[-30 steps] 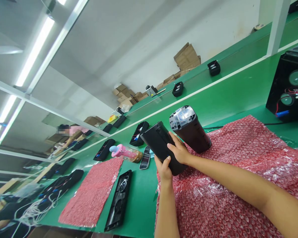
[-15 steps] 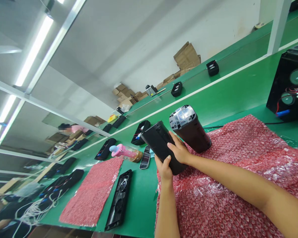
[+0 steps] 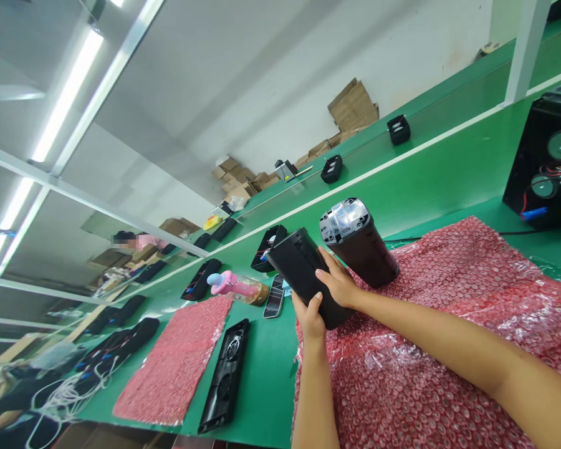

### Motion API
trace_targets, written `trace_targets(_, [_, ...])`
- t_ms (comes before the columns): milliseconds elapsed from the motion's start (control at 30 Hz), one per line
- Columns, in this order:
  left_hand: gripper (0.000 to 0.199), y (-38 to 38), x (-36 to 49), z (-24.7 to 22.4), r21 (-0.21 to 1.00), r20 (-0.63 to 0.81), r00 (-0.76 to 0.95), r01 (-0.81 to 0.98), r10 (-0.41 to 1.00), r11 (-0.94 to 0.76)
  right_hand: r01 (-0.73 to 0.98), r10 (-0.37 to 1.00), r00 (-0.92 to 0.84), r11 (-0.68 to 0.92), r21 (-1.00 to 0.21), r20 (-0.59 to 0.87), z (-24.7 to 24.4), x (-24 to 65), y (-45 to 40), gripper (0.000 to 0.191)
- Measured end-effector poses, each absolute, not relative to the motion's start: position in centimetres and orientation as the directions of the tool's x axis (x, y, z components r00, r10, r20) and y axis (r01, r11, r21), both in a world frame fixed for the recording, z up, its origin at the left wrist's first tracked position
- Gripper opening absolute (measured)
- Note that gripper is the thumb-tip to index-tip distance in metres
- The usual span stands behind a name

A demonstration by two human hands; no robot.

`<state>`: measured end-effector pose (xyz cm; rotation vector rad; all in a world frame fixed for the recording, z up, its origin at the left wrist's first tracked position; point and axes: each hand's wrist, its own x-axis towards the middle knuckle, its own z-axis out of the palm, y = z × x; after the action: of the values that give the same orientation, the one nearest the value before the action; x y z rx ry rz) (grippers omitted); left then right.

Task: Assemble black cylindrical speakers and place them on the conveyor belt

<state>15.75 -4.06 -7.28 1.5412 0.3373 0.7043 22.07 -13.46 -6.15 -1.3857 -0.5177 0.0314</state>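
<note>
My left hand (image 3: 311,317) grips the lower left edge of a long black plastic housing (image 3: 293,265), thumb lying on its near face. On the same housing my right hand (image 3: 337,282) is closed around the right side. The housing is tilted, its lower end close above red bubble wrap (image 3: 430,374). Just right of it a second black housing (image 3: 367,252) stands upright on the wrap, with a clear and grey fitted top (image 3: 345,219). Fingers behind the held housing are hidden.
Left of my hands lie a phone (image 3: 274,296), a pink-topped bottle (image 3: 238,288), an open black shell (image 3: 224,374) and another bubble-wrap sheet (image 3: 172,362). Black boxes with wires (image 3: 268,248) sit along the green bench. A larger black speaker box (image 3: 545,159) stands far right.
The view has shifted very slightly. Both hands keep hold of the black housing in nearly the same position.
</note>
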Motion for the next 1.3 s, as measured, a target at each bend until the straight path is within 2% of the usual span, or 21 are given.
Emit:
trace_targets(400, [0.061,-4.1,15.7,-7.2,0.970,0.244,0.761,-0.205,0.601,-0.135,0.292,0.347,0.879,0.151,-0.944,0.327,-6.2,21.8,-13.7,0.066])
trace_targets(600, [0.058,-4.1,15.7,-7.3,0.958,0.283,0.757,-0.199,0.589,-0.204,0.338,0.387,0.855,0.086,-0.937,0.344,-6.2,21.9,-13.9,0.087])
trace_targets(767, [0.058,-4.3,15.7,-7.1,0.953,0.301,0.753,-0.214,0.584,-0.215,0.361,0.399,0.843,0.075,-0.929,0.360,-6.3,22.0,-14.0,0.095])
trace_targets(933, [0.059,-4.4,15.7,-6.7,0.945,0.321,0.761,-0.218,0.563,-0.244,0.345,0.397,0.852,0.068,-0.936,0.342,-6.3,21.9,-14.1,0.094])
trace_targets(1133, [0.064,-3.9,15.6,-7.7,0.961,0.275,0.771,-0.199,0.574,-0.192,0.315,0.397,0.847,0.160,-0.936,0.353,-6.3,22.1,-14.0,0.093])
trace_targets(1300, [0.063,-4.0,15.5,-8.0,0.957,0.284,0.753,-0.189,0.593,-0.219,0.294,0.421,0.849,0.125,-0.948,0.319,-6.3,22.0,-14.1,0.091])
